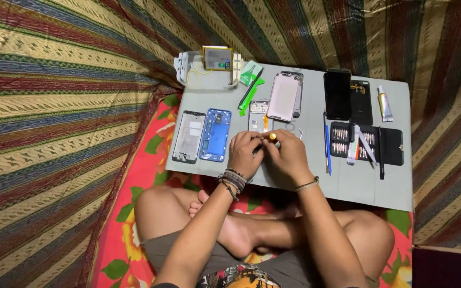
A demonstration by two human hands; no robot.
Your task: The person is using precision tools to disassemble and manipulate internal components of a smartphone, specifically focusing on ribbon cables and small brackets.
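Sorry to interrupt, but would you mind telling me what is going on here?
A person sits cross-legged at a grey board spread with opened phone parts. Both hands meet over its near edge: the left hand and right hand work a small part between them, with a yellow-tipped tool showing at the fingertips. A blue phone frame lies to the left, a screwdriver bit case to the right.

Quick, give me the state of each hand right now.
Left hand: fingers curled over something small on the grey mat; what it is cannot be told.
Right hand: closed on a small yellow-tipped tool.
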